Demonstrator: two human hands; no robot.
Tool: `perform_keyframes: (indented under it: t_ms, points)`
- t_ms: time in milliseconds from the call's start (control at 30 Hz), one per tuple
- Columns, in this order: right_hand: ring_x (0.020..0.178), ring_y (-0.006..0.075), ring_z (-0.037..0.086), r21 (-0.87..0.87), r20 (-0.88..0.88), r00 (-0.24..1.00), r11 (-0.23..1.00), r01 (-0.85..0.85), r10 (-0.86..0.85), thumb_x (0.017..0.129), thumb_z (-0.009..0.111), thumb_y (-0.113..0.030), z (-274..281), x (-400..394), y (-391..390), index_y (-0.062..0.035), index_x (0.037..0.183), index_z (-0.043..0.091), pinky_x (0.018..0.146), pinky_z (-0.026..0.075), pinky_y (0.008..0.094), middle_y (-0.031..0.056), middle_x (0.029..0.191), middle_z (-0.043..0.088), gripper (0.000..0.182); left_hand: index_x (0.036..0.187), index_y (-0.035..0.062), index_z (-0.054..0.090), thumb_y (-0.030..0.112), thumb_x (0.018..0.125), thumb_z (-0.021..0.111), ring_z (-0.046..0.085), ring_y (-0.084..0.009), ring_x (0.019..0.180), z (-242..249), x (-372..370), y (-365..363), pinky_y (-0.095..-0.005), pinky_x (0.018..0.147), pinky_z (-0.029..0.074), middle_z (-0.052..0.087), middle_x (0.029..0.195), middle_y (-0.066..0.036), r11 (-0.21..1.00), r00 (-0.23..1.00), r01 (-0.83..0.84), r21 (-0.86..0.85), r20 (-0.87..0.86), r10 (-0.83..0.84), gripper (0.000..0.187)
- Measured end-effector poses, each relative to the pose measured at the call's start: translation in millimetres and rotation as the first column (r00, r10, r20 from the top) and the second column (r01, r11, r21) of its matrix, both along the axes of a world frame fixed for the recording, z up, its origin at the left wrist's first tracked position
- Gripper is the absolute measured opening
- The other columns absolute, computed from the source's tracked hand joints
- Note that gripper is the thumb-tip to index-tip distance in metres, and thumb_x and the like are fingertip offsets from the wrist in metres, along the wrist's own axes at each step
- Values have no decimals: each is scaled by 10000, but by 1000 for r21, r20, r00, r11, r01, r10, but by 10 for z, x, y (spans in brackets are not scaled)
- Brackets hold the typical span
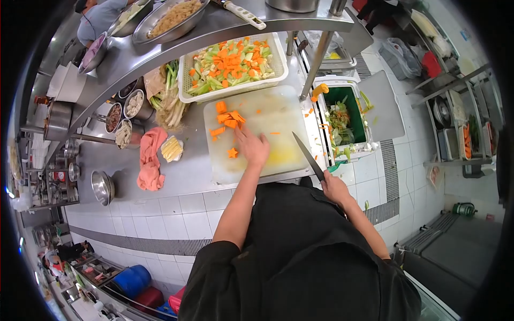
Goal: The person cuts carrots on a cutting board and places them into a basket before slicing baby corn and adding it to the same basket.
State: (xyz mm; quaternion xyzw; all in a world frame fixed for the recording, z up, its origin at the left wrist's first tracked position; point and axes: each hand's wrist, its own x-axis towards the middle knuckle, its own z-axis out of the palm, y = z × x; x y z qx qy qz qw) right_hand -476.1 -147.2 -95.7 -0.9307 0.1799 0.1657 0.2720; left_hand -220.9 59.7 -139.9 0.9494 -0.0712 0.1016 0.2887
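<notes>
My left hand (251,145) lies on the white cutting board (292,109), fingers stretched out and apart, the tips at a small heap of carrot slices (231,119). A star-shaped carrot piece (233,153) lies just left of this hand, and an upright carrot chunk (221,107) stands behind the heap. In my right hand (335,188) is the handle of a kitchen knife (307,153). Its blade points up and left over the board's right edge. A yellowish wet patch (281,155) marks the board between the two hands.
Behind the board stands a white basket (187,96) of cut celery and carrot. To the right is a green-lined scrap bin (350,100). Leeks (168,104), a pink cloth (151,160) and a steel bowl (101,187) lie leftward. A steel shelf (300,20) overhangs the counter.
</notes>
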Motion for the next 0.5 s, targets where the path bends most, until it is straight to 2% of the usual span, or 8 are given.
perform_keyframes:
  t_ms: [33, 100, 133, 200, 333, 400, 467, 500]
  points:
    - [837, 519, 668, 6, 0, 1000, 1000, -1, 1, 988, 596, -202, -11, -16, 6, -4, 1134, 482, 765, 519, 610, 309, 859, 688, 271, 1441, -101, 425, 181, 884, 711, 351, -503, 1441, 29, 64, 0, -550, 1202, 310, 392, 1507, -358, 1000, 1000, 9, 0, -4, -9, 686]
    - [841, 519, 664, 6, -3, 1000, 1000, 1, -1, 995, 589, -211, -22, -41, -5, -13, 1170, 474, 766, 511, 610, 307, 863, 687, 288, 1355, -60, 544, 81, 869, 670, 504, -443, 1285, 2, 256, 61, -511, 1109, 405, 546, 1365, -286, 995, 996, 54, 81, -82, -47, 521]
    - [841, 519, 664, 0, -12, 1000, 1000, -5, 5, 995, 587, -209, -32, -36, -4, -11, 1171, 475, 764, 511, 610, 306, 862, 687, 288, 1355, -60, 544, 81, 869, 670, 504, -443, 1285, -7, 303, 100, -511, 1109, 405, 546, 1365, -286, 995, 995, 56, 79, -83, -49, 521]
    - [840, 519, 664, -3, -20, 1000, 1000, -12, 12, 995, 584, -207, -37, -39, 3, -9, 1173, 476, 762, 511, 611, 304, 860, 686, 288, 1289, 23, 629, 9, 841, 634, 578, -400, 1128, -39, 375, 185, -489, 1022, 455, 630, 1217, -208, 967, 990, 118, 224, -100, -98, 448]
    - [834, 513, 666, -19, -15, 1000, 1000, -1, 1, 989, 582, -203, -66, -79, 8, -12, 1159, 480, 752, 514, 609, 303, 860, 685, 275, 1276, 80, 657, -7, 812, 636, 600, -397, 1116, -136, 338, 231, -484, 997, 475, 653, 1181, -195, 943, 985, 173, 285, -35, -170, 473]
    - [831, 510, 667, -30, 4, 1000, 1000, 2, -2, 987, 582, -200, 11, -68, -6, -14, 1149, 484, 749, 515, 608, 301, 858, 685, 266, 1272, 51, 658, -33, 806, 638, 607, -381, 1159, 36, 232, 156, -487, 950, 503, 659, 1171, -187, 953, 971, 238, 188, -64, -230, 474]
    - [847, 503, 682, 4, 23, 1000, 1000, -14, 13, 988, 595, -211, 153, -74, 43, -18, 1124, 518, 750, 542, 587, 277, 882, 703, 248, 1342, 30, 637, -31, 896, 589, 599, -411, 1231, 273, 389, 32, -497, 1031, 487, 652, 1276, -210, 938, 933, 343, -47, 134, -334, 453]
    - [847, 503, 682, 11, 10, 1000, 1000, -15, 15, 988, 595, -211, 147, -69, 95, -18, 1124, 518, 750, 542, 587, 277, 882, 703, 248, 1364, 29, 628, -11, 935, 576, 579, -421, 1271, 637, 535, -46, -491, 1064, 474, 635, 1330, -223, 914, 907, 383, -132, 242, -345, 435]
